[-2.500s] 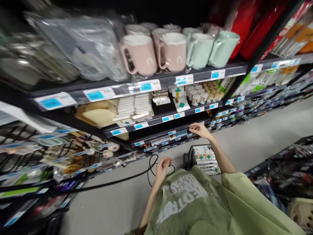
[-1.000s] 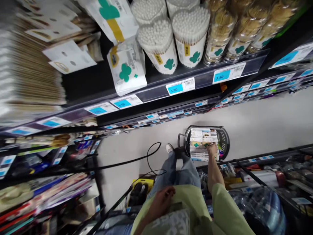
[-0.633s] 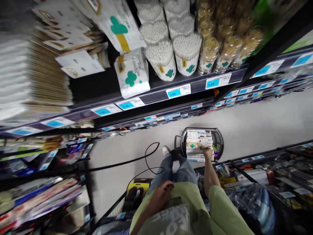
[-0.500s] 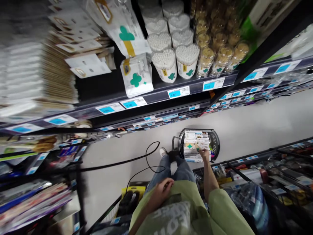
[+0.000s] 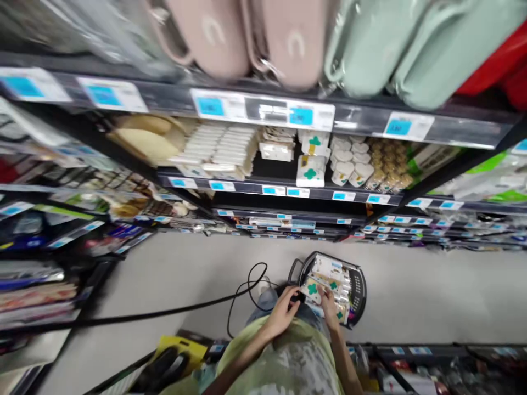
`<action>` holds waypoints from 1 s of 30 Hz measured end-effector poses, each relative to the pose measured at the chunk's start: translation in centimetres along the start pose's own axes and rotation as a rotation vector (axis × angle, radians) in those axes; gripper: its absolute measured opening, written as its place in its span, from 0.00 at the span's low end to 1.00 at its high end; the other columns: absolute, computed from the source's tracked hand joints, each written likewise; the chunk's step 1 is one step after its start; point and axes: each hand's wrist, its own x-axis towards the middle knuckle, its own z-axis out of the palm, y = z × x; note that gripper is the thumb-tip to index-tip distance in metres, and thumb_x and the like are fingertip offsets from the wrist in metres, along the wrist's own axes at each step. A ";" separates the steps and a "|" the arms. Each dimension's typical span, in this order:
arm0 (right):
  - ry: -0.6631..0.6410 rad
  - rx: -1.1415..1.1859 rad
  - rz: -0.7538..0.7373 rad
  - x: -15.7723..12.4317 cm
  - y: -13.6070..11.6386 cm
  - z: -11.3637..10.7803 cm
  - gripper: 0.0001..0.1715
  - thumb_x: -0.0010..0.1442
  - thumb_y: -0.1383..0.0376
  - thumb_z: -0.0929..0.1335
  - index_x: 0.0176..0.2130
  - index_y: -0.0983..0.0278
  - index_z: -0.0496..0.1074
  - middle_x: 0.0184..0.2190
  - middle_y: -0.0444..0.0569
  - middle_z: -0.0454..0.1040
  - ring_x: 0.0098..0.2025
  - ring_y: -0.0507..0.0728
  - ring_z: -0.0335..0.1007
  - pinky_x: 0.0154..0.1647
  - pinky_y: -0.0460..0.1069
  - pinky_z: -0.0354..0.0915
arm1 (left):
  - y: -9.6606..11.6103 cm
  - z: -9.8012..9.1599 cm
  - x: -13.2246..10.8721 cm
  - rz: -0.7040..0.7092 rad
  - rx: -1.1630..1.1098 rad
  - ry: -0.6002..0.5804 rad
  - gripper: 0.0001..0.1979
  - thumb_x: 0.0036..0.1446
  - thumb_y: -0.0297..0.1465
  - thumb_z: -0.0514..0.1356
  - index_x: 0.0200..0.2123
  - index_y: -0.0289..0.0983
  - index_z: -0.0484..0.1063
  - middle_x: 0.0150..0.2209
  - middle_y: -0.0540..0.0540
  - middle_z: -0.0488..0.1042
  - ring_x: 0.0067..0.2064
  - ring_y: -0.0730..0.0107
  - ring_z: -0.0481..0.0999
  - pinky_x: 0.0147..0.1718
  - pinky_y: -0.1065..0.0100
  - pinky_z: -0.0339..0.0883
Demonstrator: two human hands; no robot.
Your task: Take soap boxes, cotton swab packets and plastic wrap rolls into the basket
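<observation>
A black shopping basket (image 5: pixel 359 285) stands on the grey floor in front of me, filled with white packs printed with green clovers. I hold one of these white clover packs (image 5: pixel 312 288) just above the basket's near edge. My right hand (image 5: pixel 330 305) grips its right side with the fingers closed. The curled fingers of my left hand (image 5: pixel 285 314) pinch its left end. Below the hands are my green sleeves and shirt.
Dark shelving fills the view ahead: pink mugs (image 5: pixel 214 38) and mint mugs (image 5: pixel 370 44) on top, and clover packs and cotton swab tubs (image 5: pixel 349 170) one shelf lower. A black cable (image 5: pixel 242 285) loops across the floor. A yellow item (image 5: pixel 175 348) lies at lower left.
My right hand has lifted a clover pack out of the basket. My left hand has left my lap and joined it on the pack. The view has swung up to the mug shelf.
</observation>
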 end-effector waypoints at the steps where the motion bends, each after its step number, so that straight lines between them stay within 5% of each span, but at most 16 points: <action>1: -0.023 0.035 0.004 -0.7 -1.1 1.2 0.38 0.47 0.33 0.74 0.32 0.65 0.78 0.23 0.48 0.75 0.26 0.57 0.69 0.25 0.49 0.67 | 0.2 -0.2 0.5 0.027 -0.008 0.048 0.20 0.67 0.40 0.58 0.59 0.42 0.73 0.58 0.37 0.74 0.54 0.57 0.79 0.47 0.59 0.78; 8: -0.201 -0.104 -0.367 -3.8 -11.4 6.4 0.39 0.58 0.30 0.67 0.23 0.62 0.66 0.20 0.42 0.62 0.26 0.53 0.57 0.28 0.48 0.58 | 5.0 -4.4 3.7 0.084 -0.105 0.425 0.21 0.64 0.44 0.62 0.55 0.40 0.73 0.53 0.39 0.73 0.48 0.60 0.77 0.40 0.64 0.76; 12: -0.279 -0.083 -0.420 -4.7 -14.9 6.8 0.39 0.62 0.32 0.65 0.26 0.63 0.68 0.23 0.43 0.67 0.27 0.52 0.59 0.29 0.47 0.58 | 7.5 -7.0 3.4 0.051 -0.280 0.292 0.22 0.62 0.49 0.64 0.47 0.37 0.75 0.39 0.45 0.76 0.38 0.64 0.76 0.34 0.68 0.73; 16: -0.316 0.003 -0.433 -6.0 -15.4 7.3 0.36 0.62 0.34 0.68 0.32 0.64 0.74 0.26 0.46 0.73 0.28 0.54 0.64 0.30 0.48 0.64 | 9.0 -8.2 1.9 0.054 -0.322 0.124 0.22 0.62 0.51 0.65 0.37 0.36 0.76 0.28 0.51 0.70 0.28 0.70 0.68 0.25 0.72 0.66; 30: -0.260 0.020 -0.537 -7.7 -15.5 7.3 0.33 0.65 0.37 0.67 0.29 0.63 0.70 0.23 0.43 0.68 0.26 0.52 0.59 0.27 0.46 0.58 | 10.9 -8.3 1.0 0.099 -0.342 0.160 0.24 0.60 0.54 0.65 0.34 0.37 0.75 0.26 0.50 0.70 0.26 0.71 0.68 0.23 0.71 0.68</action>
